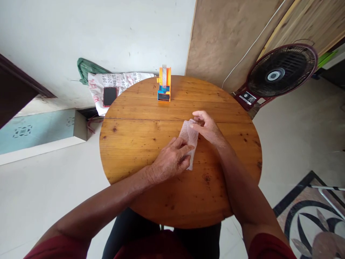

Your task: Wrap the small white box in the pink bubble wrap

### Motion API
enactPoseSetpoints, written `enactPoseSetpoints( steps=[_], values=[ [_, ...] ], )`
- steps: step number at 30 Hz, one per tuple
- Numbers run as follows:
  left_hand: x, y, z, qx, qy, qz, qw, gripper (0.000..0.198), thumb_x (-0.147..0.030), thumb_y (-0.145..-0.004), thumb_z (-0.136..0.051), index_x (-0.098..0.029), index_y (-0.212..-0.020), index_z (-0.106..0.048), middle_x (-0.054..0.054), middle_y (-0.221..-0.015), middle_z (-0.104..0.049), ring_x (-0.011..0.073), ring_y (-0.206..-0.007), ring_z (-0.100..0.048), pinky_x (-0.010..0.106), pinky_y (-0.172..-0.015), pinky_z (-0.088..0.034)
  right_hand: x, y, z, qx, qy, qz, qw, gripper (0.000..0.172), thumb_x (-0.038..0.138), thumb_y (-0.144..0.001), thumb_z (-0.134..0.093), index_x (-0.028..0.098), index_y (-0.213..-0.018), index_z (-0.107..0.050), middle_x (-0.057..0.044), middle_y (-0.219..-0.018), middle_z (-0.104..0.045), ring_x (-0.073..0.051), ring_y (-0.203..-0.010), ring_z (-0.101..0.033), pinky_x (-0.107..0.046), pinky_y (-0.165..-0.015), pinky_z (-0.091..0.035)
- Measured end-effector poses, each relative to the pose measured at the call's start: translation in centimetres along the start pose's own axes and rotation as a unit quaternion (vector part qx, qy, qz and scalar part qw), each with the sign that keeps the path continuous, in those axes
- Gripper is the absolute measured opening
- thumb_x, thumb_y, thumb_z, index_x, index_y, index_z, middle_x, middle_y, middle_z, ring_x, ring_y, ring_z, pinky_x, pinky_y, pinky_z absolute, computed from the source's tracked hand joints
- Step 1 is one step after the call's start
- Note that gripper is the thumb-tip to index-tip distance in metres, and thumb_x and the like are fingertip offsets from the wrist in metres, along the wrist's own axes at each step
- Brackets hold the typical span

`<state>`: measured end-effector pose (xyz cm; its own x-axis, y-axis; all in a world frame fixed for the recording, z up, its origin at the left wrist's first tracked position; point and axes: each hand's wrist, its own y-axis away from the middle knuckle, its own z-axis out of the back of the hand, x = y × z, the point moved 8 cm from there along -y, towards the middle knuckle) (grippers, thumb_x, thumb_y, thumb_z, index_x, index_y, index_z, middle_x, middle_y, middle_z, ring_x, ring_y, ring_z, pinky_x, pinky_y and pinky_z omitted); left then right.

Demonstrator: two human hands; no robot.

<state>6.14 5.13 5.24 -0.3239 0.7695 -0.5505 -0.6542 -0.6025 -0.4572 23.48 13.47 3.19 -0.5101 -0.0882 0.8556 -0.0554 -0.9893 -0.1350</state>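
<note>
A narrow piece of translucent bubble wrap [188,132] lies at a slant near the middle of the round wooden table. What it may enclose cannot be made out. My left hand [172,158] rests across its near half, with bent fingers gripping it and the thumb reaching over the top. At the far end, my right hand [208,128] holds the wrap's edge between thumb and curled fingers. Beyond both hands stands an orange and blue tape dispenser [164,86] with a roll of clear tape, apart from the wrap.
The round table [134,144] reaches close to the wall. Behind its left edge, a dark phone [110,96] lies on a printed white sack [95,88] beside a green bag [88,68]. A large fan [275,75] stands to the right, with a white cable [253,45] behind.
</note>
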Motion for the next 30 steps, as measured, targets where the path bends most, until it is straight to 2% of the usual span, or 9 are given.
enactPoseSetpoints(
  steps=[2, 4, 8, 11, 16, 20, 23, 26, 30],
  values=[
    [0.0, 0.0, 0.1, -0.003, 0.002, -0.003, 1.000, 0.032, -0.014, -0.086, -0.056, -0.018, -0.116, -0.065, 0.011, -0.109, -0.063, 0.0220, -0.096, -0.059, 0.037, -0.084, -0.058, -0.8, 0.1, 0.2, -0.007, 0.009, -0.031, 0.999, 0.063, 0.036, -0.070, -0.077, 0.025, -0.129, -0.057, -0.012, -0.133, -0.063, -0.027, -0.108, -0.065, -0.045, -0.089, -0.054],
    [0.0, 0.0, 0.1, -0.004, 0.001, -0.003, 1.000, 0.032, -0.014, -0.086, -0.056, -0.018, -0.116, -0.065, 0.011, -0.109, -0.063, 0.0219, -0.096, -0.060, 0.037, -0.084, -0.058, -1.5, 0.2, 0.6, -0.017, 0.022, -0.059, 0.998, 0.072, 0.037, -0.069, -0.079, 0.027, -0.135, -0.053, -0.012, -0.127, -0.065, -0.026, -0.098, -0.067, -0.046, -0.086, -0.055],
    [0.0, 0.0, 0.1, -0.009, 0.006, -0.007, 1.000, 0.031, -0.015, -0.086, -0.056, -0.018, -0.116, -0.065, 0.011, -0.109, -0.063, 0.0223, -0.096, -0.060, 0.038, -0.084, -0.058, -2.2, 0.6, 1.0, -0.008, 0.033, -0.097, 0.995, 0.074, 0.044, -0.071, -0.081, 0.026, -0.137, -0.053, -0.006, -0.096, -0.071, -0.027, -0.086, -0.069, -0.049, -0.084, -0.056],
    [0.0, 0.0, 0.2, -0.010, 0.009, -0.006, 1.000, 0.032, -0.015, -0.086, -0.056, -0.019, -0.116, -0.065, 0.011, -0.109, -0.062, 0.0226, -0.097, -0.060, 0.038, -0.085, -0.057, -2.3, 1.0, 0.5, 0.009, 0.030, -0.126, 0.992, 0.073, 0.042, -0.073, -0.080, 0.022, -0.137, -0.053, -0.005, -0.084, -0.071, -0.028, -0.082, -0.070, -0.050, -0.082, -0.056],
    [0.1, 0.0, 0.0, -0.008, 0.009, -0.005, 1.000, 0.031, -0.015, -0.087, -0.056, -0.019, -0.116, -0.065, 0.011, -0.108, -0.062, 0.0219, -0.098, -0.059, 0.038, -0.085, -0.057, -1.6, 1.2, -0.7, 0.002, -0.014, -0.120, 0.993, 0.068, 0.031, -0.072, -0.076, 0.021, -0.135, -0.053, -0.006, -0.091, -0.073, -0.025, -0.080, -0.069, -0.043, -0.076, -0.057],
    [0.2, 0.2, 0.0, -0.012, 0.017, 0.005, 1.000, 0.031, -0.017, -0.088, -0.055, -0.018, -0.118, -0.066, 0.011, -0.109, -0.060, 0.0213, -0.099, -0.060, 0.036, -0.085, -0.058, -1.7, 1.0, -1.0, -0.012, 0.014, -0.106, 0.994, 0.064, 0.025, -0.070, -0.073, 0.020, -0.131, -0.056, -0.006, -0.095, -0.073, -0.023, -0.082, -0.068, -0.040, -0.076, -0.057],
    [0.2, 0.2, 0.3, -0.014, 0.001, 0.014, 1.000, 0.034, -0.019, -0.087, -0.056, -0.017, -0.120, -0.067, 0.014, -0.122, -0.056, 0.0236, -0.106, -0.059, 0.039, -0.089, -0.058, -2.2, 0.9, -1.1, -0.016, 0.005, -0.100, 0.995, 0.062, 0.023, -0.070, -0.071, 0.021, -0.130, -0.057, -0.004, -0.088, -0.072, -0.022, -0.076, -0.067, -0.038, -0.071, -0.057],
    [-0.2, 0.1, 0.6, -0.011, -0.047, -0.001, 0.999, 0.034, -0.017, -0.086, -0.057, -0.017, -0.118, -0.069, 0.016, -0.142, -0.050, 0.0300, -0.118, -0.055, 0.048, -0.097, -0.054, -2.7, 0.7, -1.4, -0.021, -0.013, -0.092, 0.995, 0.061, 0.022, -0.070, -0.070, 0.022, -0.129, -0.057, -0.003, -0.085, -0.071, -0.021, -0.072, -0.065, -0.037, -0.067, -0.056],
    [-0.5, -0.1, 0.3, 0.016, -0.073, -0.028, 0.997, 0.031, -0.019, -0.089, -0.054, -0.018, -0.115, -0.071, 0.012, -0.137, -0.061, 0.0315, -0.122, -0.054, 0.050, -0.099, -0.051, -2.2, 0.7, -1.4, -0.034, 0.001, -0.070, 0.997, 0.057, 0.021, -0.069, -0.069, 0.021, -0.125, -0.060, -0.004, -0.091, -0.071, -0.020, -0.074, -0.065, -0.037, -0.071, -0.055]
  ],
)
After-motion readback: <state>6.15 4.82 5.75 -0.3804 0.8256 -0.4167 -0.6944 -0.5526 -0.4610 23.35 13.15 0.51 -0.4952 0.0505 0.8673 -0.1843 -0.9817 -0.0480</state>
